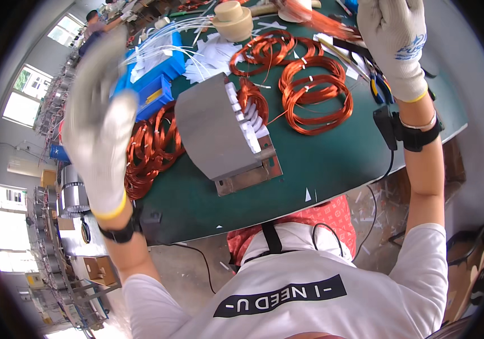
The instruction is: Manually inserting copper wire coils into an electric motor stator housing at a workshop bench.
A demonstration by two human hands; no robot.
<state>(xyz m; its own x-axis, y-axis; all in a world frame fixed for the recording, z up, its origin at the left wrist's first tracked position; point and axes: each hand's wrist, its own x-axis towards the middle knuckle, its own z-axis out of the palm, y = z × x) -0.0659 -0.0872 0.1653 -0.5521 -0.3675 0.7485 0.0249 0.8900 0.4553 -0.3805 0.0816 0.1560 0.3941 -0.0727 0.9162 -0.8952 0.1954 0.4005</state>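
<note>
Head view: your L hand (99, 121), in a white glove, is up at L, motion-blurred, thumb apart from fingers, looks spread w/ nothing seen in it; it's in front of the blue bins (154, 97) in this view, contact can't be told. Your R hand (394, 37), also gloved, is at the top edge, fingers partly cut off and seemingly bent; can't tell if pinching anything. Nearest it: blurred orange wire bundle (323, 22) to its L, pliers (374, 86) below. Grey core (205, 127) sits approx. mid-table, on a metal plate (239, 185), white liners (246, 127) along its R end, copper winding (255, 100) beside them. Copper coils lie both sides: tangled pile (151, 141) at L, overlapping rings (315, 88) at R, all on green tabletop (332, 161).
</note>
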